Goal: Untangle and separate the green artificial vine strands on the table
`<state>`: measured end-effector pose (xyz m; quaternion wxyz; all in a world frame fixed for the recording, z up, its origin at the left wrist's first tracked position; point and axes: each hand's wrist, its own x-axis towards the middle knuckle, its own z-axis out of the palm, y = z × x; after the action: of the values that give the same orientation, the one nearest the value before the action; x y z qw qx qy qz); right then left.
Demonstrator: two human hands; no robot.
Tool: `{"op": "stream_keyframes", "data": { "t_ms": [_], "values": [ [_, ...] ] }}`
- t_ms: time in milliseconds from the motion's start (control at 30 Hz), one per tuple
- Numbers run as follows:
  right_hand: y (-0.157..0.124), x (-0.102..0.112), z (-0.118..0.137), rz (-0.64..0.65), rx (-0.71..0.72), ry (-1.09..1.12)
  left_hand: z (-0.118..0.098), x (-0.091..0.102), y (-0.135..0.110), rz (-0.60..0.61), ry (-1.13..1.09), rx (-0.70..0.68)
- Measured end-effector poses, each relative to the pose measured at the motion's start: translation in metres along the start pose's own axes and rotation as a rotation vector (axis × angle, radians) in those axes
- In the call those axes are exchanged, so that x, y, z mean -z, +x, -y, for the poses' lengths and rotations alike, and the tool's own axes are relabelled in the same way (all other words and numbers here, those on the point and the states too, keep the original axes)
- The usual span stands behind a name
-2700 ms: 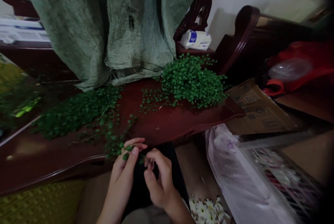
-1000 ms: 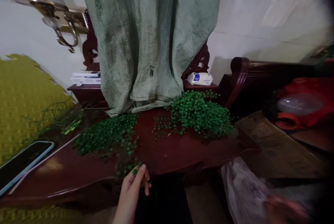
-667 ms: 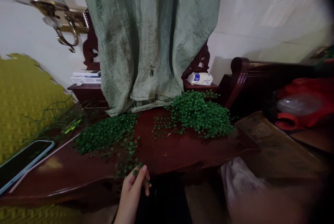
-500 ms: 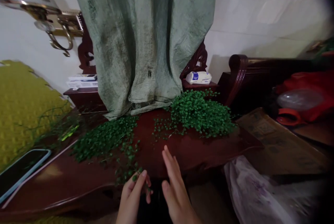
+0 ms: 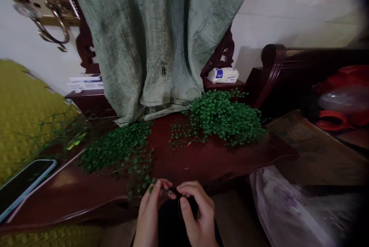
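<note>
My left hand [image 5: 151, 204] is at the table's near edge, thumb and fingers pinched on a thin green sprig [image 5: 151, 188] with small round leaves or pods. Close beside it, my right hand [image 5: 197, 206] has its fingers curved and the thumb apart, with nothing visible between them. Just beyond the left hand, a loose pile of green sprigs [image 5: 115, 149] spreads over the dark red wooden table [image 5: 173, 162]. A taller, bushier heap of the same greens [image 5: 226, 118] lies to the right, with a few strands trailing leftward.
A greenish woven sack [image 5: 158, 47] hangs over the table's back. A phone [image 5: 29, 181] and a pale stick [image 5: 49, 183] lie left. A tissue pack [image 5: 223, 75] sits on a ledge. Cardboard [image 5: 311, 147] and a plastic bag [image 5: 276, 197] are at right.
My right hand has gone from flat, outstretched fingers to curved ones and moved closer to my left hand. The left still pinches a sprig. The view has shifted slightly.
</note>
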<state>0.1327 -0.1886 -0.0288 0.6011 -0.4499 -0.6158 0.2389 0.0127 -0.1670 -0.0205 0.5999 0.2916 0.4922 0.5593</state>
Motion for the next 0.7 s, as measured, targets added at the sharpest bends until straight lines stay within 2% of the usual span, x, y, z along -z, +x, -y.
{"op": "stream_keyframes", "data": {
  "t_ms": [167,333,467,600,700],
  "values": [
    [-0.011,-0.009,-0.004,0.018,-0.129,0.057,0.001,0.003,-0.005,0.084,0.022,-0.011],
    [-0.01,-0.015,0.0,0.001,-0.219,0.101,0.003,0.008,-0.009,0.129,0.068,-0.01],
    [-0.006,-0.016,0.005,-0.076,-0.374,0.304,0.002,0.012,-0.008,0.215,0.0,-0.038],
    [-0.005,-0.021,0.006,-0.165,-0.456,0.479,-0.007,0.011,-0.009,0.156,-0.046,0.006],
    [-0.007,-0.03,0.006,-0.169,-0.408,0.6,-0.011,0.006,-0.012,0.135,-0.087,0.065]
  ]
}}
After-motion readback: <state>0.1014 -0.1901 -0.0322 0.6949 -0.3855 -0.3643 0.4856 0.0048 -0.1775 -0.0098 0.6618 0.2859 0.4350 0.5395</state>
